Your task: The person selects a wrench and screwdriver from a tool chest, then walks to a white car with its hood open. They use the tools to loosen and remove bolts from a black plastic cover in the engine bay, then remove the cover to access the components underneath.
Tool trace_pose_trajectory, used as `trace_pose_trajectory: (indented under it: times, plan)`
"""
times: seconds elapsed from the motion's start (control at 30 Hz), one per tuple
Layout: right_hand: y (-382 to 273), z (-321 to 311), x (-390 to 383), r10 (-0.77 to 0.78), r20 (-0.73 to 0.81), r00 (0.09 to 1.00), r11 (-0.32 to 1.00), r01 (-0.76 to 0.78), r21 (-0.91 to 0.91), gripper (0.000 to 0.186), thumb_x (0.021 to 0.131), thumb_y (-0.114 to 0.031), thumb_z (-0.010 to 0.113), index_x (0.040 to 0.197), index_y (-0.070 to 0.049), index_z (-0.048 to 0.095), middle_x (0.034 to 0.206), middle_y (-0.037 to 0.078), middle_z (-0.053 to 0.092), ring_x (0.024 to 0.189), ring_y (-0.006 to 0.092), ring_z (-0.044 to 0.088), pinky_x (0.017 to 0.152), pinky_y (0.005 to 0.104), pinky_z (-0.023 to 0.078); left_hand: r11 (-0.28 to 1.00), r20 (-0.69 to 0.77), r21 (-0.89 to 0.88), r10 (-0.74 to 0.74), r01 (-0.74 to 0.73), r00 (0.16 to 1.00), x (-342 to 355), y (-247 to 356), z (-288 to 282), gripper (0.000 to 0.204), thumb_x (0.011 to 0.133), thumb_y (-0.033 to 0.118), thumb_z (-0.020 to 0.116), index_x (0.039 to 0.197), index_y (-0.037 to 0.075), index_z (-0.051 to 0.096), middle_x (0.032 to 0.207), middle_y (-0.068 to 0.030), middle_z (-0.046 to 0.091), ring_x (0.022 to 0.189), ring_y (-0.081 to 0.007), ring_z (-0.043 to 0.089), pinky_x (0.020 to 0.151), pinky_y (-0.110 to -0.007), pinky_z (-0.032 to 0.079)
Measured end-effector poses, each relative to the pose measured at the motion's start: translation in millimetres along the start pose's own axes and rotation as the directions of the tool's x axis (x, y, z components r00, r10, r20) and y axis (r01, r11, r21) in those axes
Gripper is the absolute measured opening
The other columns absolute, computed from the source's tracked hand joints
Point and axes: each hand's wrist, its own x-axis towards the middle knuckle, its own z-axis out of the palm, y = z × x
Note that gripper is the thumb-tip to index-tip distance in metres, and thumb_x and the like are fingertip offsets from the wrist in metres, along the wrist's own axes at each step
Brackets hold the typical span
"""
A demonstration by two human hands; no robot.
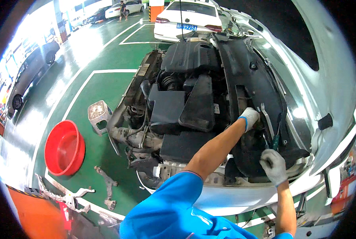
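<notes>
My left hand, in a white knit glove with a blue cuff, reaches over the engine bay to a recess beside the black cowl cover. Its fingers point down and away, hidden behind the glove's back, so what they touch does not show. Nearer to me, my right hand is closed, fingers curled, above the cover's near end. Whatever it grips is too small to make out. Just beyond it lie a screwdriver with a green handle and a flat silver wrench on the black cover.
A black engine cover and a black air-filter box fill the bay. The white raised hood arches at the right. On the green floor stand a red basin and a stool, with a metal arm part nearby.
</notes>
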Motion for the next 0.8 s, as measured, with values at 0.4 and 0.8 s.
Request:
trace_pose_trajectory:
  times: [0.4, 0.8]
  plan:
    - [-7, 0, 13, 0.138, 0.054, 0.989, 0.98, -0.144, 0.138, 0.019, 0.076, 0.0, 0.076, 0.09, -0.004, 0.064, 0.095, 0.014, 0.067, 0.091, 0.0347, 0.069, 0.081, 0.0406, 0.056, 0.996, -0.018, -0.084, 0.034, -0.035, 0.999, -3, 2, 2, 0.055, 0.055, 0.004, 0.089, 0.108, 0.015, 0.08, 0.109, -0.0104, 0.076, 0.105, -0.0304, 0.072, 0.093, -0.035, 0.058]
    - [-8, 3, 26, 0.051, 0.077, 0.996, 0.992, -0.059, 0.109, 0.013, 0.085, -0.012, 0.074, 0.093, -0.006, 0.066, 0.104, 0.014, 0.069, 0.096, 0.0367, 0.07, 0.083, 0.0423, 0.057, 0.988, 0.038, 0.149, -0.034, 0.028, 0.999, 9, -21, 13, 0.024, 0.091, 0.026, 0.068, 0.111, 0.021, 0.081, 0.111, -0.0088, 0.078, 0.101, -0.0296, 0.075, 0.086, -0.042, 0.059]
